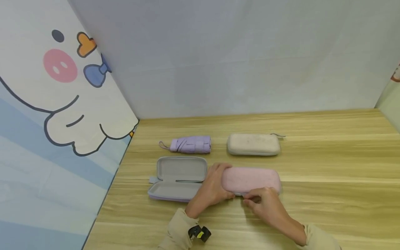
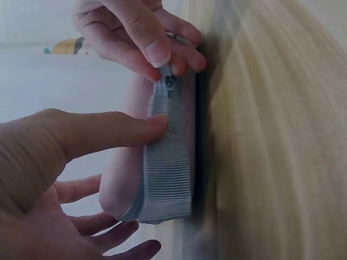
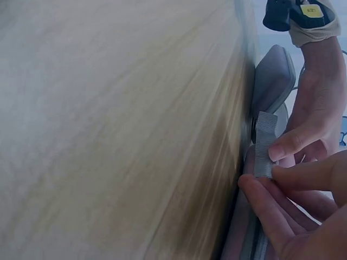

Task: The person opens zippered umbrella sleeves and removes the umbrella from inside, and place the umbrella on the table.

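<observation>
Our right hand [image 1: 265, 205] pinches the zip pull [image 2: 165, 71] on the near edge of the pink case [image 1: 250, 178]; our left hand [image 1: 213, 184] grips its left end, likely steadying it on the worktop [image 1: 337, 159]; beyond lie a purple umbrella [image 1: 192, 144] and cream case [image 1: 253, 144]

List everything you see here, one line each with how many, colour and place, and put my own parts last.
Pink case: one, pink, centre
Ribbed strip: one, grey, on the pink case's near side
Zipper pull: one, grey, beside the ribbed strip
Open case: one, grey inside, purple outside, left of the pink case
Umbrella: one, lilac, folded, behind the open case
Cream case: one, cream, behind the pink case
Table: one, wood-toned, underneath
Backdrop: one, greyish white, behind
Cartoon panel: one, mostly white and blue, left
Wrist device: one, black and yellow, left wrist
Sleeves: two, beige, forearms
Left hand: one, gripping the pink case
Right hand: one, pinching the zipper pull
</observation>
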Available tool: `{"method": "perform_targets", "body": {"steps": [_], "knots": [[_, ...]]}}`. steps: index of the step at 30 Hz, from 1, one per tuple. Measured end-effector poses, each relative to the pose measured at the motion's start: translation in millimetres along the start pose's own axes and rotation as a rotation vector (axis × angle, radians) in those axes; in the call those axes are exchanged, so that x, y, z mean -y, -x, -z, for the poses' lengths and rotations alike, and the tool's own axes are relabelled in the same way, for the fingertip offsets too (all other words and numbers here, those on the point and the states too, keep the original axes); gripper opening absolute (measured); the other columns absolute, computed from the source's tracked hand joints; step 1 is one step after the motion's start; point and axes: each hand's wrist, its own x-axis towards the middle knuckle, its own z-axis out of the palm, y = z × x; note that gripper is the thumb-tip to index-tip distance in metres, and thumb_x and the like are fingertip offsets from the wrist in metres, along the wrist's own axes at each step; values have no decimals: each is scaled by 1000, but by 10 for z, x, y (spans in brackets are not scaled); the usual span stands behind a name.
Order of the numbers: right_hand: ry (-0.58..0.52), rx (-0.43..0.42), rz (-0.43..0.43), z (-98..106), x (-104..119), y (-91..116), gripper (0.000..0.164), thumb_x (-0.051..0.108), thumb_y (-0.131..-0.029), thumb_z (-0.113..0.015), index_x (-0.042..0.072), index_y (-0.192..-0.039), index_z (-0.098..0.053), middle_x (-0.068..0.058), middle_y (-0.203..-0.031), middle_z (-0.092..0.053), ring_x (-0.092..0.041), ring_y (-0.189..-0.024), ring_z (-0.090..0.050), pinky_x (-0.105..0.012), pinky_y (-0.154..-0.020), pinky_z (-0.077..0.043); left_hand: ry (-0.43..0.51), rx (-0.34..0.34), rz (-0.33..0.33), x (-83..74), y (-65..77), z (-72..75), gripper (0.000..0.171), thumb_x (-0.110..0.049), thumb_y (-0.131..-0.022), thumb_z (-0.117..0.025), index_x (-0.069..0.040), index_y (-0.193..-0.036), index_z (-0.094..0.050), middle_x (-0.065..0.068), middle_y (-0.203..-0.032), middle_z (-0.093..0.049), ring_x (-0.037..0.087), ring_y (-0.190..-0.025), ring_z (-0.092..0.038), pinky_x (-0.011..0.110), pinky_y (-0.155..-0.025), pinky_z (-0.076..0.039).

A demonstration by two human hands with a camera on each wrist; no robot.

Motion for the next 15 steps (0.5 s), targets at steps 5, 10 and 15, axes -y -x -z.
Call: {"method": "perform_targets", "body": {"steps": [5, 10, 15], "knots": [[-8, 4, 15, 74, 65, 8, 8, -6, -74, -75, 1, -78, -73, -4, -76, -71, -10, -68, -66, -20, -60, -54, 87, 3, -26, -7, -15, 78, 66, -24, -74, -82, -6, -129, -52, 11, -126, -51, 26, -118, -46, 40, -100, -40], [-10, -11, 55, 197, 175, -16, 9, -4, -75, -75, 3, -81, -73, -2, -80, -70, -12, -73, -66, -21, -64, -54, 264, -56, -67, 13, -39, 128, 43, -22, -90, -65, 2, -124, -55, 13, -113, -58, 25, -107, -55, 33, -85, -49], [21, -84, 118, 327, 284, -54, 16, -5, -72, -77, 7, -81, -74, 3, -80, -70, -10, -74, -65, -23, -62, -55, 344, -96, -96, -6, -30, 193, 32, -19, -97, -51, 2, -119, -60, 10, -102, -62, 23, -97, -59, 26, -74, -52]]}}
